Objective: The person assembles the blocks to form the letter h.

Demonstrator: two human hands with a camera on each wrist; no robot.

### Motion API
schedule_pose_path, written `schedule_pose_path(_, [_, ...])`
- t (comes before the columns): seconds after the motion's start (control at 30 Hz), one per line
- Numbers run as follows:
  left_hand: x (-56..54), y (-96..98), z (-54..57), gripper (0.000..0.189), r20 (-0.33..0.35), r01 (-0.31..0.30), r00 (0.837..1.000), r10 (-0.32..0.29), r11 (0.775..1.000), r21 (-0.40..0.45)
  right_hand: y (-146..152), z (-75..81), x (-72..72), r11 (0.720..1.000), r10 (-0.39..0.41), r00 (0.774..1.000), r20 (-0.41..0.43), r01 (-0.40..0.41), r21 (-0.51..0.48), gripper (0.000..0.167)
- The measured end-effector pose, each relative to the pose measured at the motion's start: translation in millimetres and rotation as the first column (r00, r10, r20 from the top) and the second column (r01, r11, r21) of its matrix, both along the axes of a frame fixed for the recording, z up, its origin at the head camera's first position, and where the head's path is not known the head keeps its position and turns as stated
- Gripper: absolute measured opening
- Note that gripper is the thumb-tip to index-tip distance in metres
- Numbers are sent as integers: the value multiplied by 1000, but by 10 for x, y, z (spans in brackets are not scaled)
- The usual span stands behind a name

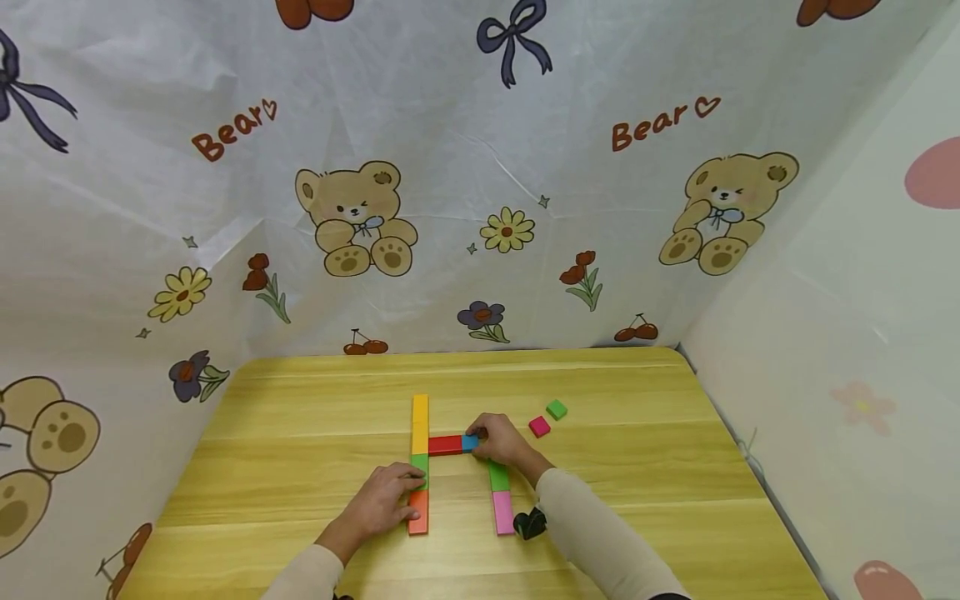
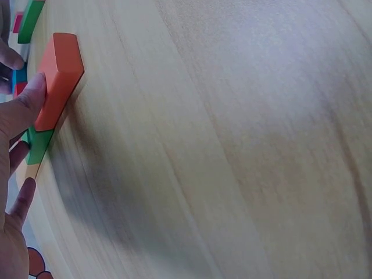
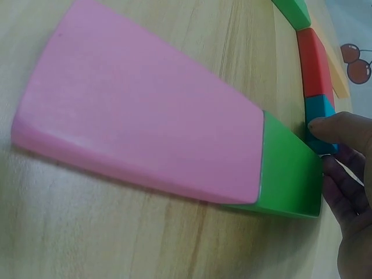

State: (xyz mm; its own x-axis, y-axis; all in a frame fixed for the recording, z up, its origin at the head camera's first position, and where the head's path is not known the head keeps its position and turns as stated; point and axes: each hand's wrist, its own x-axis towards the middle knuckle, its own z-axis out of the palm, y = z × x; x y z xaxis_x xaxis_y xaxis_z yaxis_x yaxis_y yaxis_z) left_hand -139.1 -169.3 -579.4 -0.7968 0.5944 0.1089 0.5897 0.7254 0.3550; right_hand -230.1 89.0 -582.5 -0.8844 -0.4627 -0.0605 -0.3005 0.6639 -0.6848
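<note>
A left column of blocks lies on the table: yellow (image 1: pixel 420 423) at the far end, green (image 1: pixel 419 467), then orange (image 1: pixel 419 522) nearest. My left hand (image 1: pixel 381 500) rests against its outer side, thumb on the orange block and fingers by the green one. From this column a red block (image 1: pixel 446 445) reaches right, end to end with a short blue block (image 3: pixel 318 109). My right hand (image 1: pixel 504 440) pinches the blue block between thumb and fingers. Nearer than that hand lie a green block (image 1: pixel 498 477) and a pink block (image 1: pixel 503 512), joined end to end.
A small magenta block (image 1: pixel 539 427) and a small green block (image 1: pixel 557 409) lie beyond the right hand. A dark object (image 1: pixel 530 523) shows beside the right sleeve. The wooden table (image 1: pixel 300 417) meets a bear-patterned cloth (image 1: pixel 450 167) at its back edge.
</note>
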Motion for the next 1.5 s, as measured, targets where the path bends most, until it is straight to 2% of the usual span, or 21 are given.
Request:
schedule_pose_path(0.33, [7, 23, 28, 44, 19, -6, 1000, 6, 1000, -6, 49, 5, 14, 999, -17, 1000, 5, 17, -40, 30])
schedule_pose_path(0.57, [16, 13, -6, 43, -6, -9, 1000, 9, 1000, -12, 315, 42, 13, 993, -46, 999, -19, 44, -107, 29])
schedule_pose_path(0.7, [12, 18, -18, 43, -8, -9, 1000, 9, 1000, -11, 554, 47, -16, 992, -101, 992, -74, 95, -84, 27])
schedule_pose_path(0.83, [10, 24, -12, 44, 1, -10, 1000, 10, 1000, -15, 789, 36, -61, 989, -142, 986, -89, 137, -60, 25])
schedule_pose_path(1.03, [9, 13, -6, 44, 12, -15, 1000, 16, 1000, -14, 1041, 7, -111, 994, -100, 989, -112, 105, 40, 28])
schedule_pose_path(1.2, [14, 4, -15, 44, -10, -2, 1000, 2, 1000, -2, 1137, -5, -117, 995, -74, 990, -123, 82, 57, 28])
schedule_pose_path(1.5, [4, 13, -9, 45, 10, -11, 1000, 11, 1000, -14, 1139, 61, -98, 990, -126, 991, -51, 129, 63, 29])
